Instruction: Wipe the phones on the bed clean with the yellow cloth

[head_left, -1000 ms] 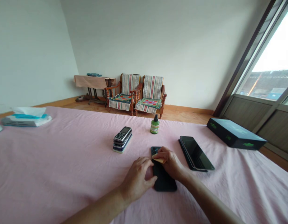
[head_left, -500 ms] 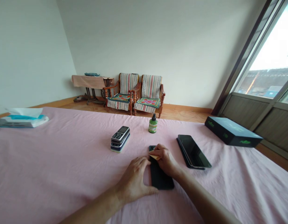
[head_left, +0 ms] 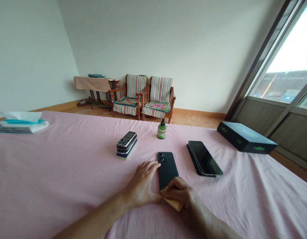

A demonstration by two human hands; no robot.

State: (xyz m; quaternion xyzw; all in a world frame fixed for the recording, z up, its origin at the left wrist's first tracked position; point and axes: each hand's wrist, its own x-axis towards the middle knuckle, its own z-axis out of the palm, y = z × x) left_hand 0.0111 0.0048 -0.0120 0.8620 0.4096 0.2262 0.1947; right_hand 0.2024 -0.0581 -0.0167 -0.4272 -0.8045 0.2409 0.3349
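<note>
A dark phone (head_left: 167,168) lies back up on the pink cloth, its camera lenses at the far left corner. My left hand (head_left: 143,186) rests along the phone's left side, thumb and fingers spread, the fingertips touching its edge. Bunched in my right hand (head_left: 184,196) is a yellow cloth (head_left: 174,202), pressed on the near end of the phone, which is partly hidden beneath. Beyond the phone stands a green spray bottle (head_left: 161,130) with a black top.
Small phones are stacked (head_left: 127,144) left of the bottle. Larger phones (head_left: 204,158) lie stacked at the right, before a black box (head_left: 246,137). A tissue pack (head_left: 21,122) sits far left on the pink tablecloth (head_left: 69,166). Two chairs (head_left: 157,96) stand beyond.
My right hand has moved with the yellow cloth from the camera end of the phone down to its near end. The phone's lenses are now uncovered. The view has shifted slightly.
</note>
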